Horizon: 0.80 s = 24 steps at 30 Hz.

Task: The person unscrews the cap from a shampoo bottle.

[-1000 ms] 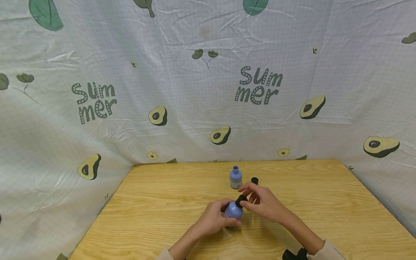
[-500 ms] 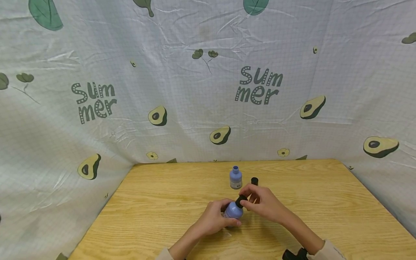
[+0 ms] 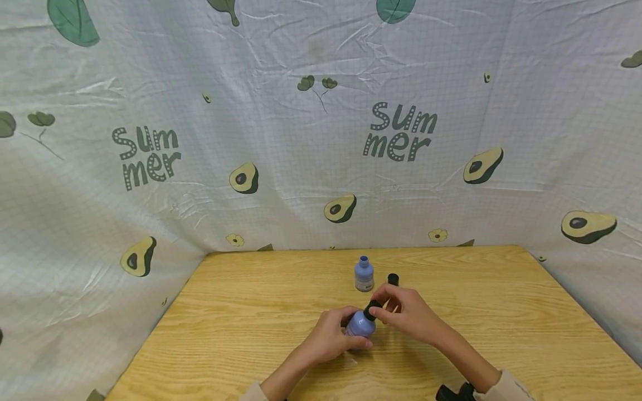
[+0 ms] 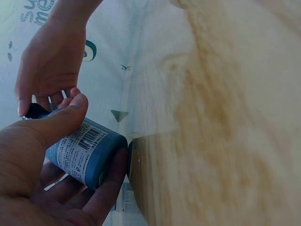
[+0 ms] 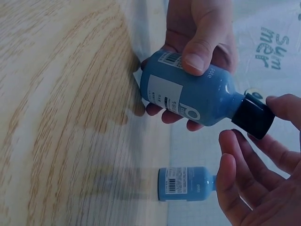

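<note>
My left hand [image 3: 328,336] grips a small blue-violet bottle [image 3: 362,324] round its body, thumb across the label [image 4: 75,153], and tilts it toward the right. On the bottle's neck sits a black cap [image 5: 254,116]. Thumb and fingers of my right hand [image 3: 406,314] pinch that cap from the right side. A second bottle [image 3: 363,274] of the same kind stands upright behind, its neck bare; it shows beyond the right hand's fingers in the right wrist view. Just behind the right hand, a black cap [image 3: 393,279] stands on the table, its lower part hidden by the fingers.
The wooden table [image 3: 251,312] ends at a hanging cloth [image 3: 291,139] printed with avocados and letters, which also encloses both sides. A black object [image 3: 455,392] lies by the right sleeve at the near edge.
My right hand's fingers have shifted slightly on the cap. The left hand and the tilted bottle stay in place, as does the standing bottle.
</note>
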Each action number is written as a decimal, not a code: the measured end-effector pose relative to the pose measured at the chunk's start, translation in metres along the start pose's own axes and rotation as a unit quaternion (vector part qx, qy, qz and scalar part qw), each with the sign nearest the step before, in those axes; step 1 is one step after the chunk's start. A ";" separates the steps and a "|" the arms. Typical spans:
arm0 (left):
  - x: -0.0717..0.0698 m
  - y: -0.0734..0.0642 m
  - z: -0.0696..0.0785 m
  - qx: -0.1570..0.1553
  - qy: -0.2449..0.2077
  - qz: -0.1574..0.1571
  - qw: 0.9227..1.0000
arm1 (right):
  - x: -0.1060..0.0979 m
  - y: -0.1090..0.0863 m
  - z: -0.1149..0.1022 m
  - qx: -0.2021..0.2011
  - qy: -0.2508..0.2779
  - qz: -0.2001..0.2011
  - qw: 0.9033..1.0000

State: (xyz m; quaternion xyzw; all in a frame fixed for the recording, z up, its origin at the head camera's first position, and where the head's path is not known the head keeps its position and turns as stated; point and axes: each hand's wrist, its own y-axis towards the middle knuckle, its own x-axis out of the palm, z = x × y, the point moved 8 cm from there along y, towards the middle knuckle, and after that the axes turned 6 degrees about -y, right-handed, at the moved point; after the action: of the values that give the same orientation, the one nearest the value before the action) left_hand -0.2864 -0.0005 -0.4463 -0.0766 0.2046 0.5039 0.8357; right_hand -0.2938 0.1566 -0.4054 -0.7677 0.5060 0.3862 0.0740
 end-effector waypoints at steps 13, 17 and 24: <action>0.000 0.000 0.000 0.005 0.002 0.000 1.000 | 0.001 0.000 -0.005 -0.023 0.009 -0.003 1.000; 0.000 0.000 0.000 0.002 0.003 -0.001 1.000 | 0.001 -0.001 -0.002 -0.008 0.006 0.008 1.000; 0.000 0.000 0.000 0.002 -0.003 -0.003 1.000 | 0.002 0.000 0.000 0.004 0.001 -0.002 1.000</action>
State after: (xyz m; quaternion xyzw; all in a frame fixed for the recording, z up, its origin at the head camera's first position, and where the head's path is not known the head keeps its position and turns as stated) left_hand -0.2861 -0.0003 -0.4461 -0.0739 0.2026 0.5013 0.8379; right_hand -0.2934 0.1551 -0.4074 -0.7687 0.5062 0.3833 0.0773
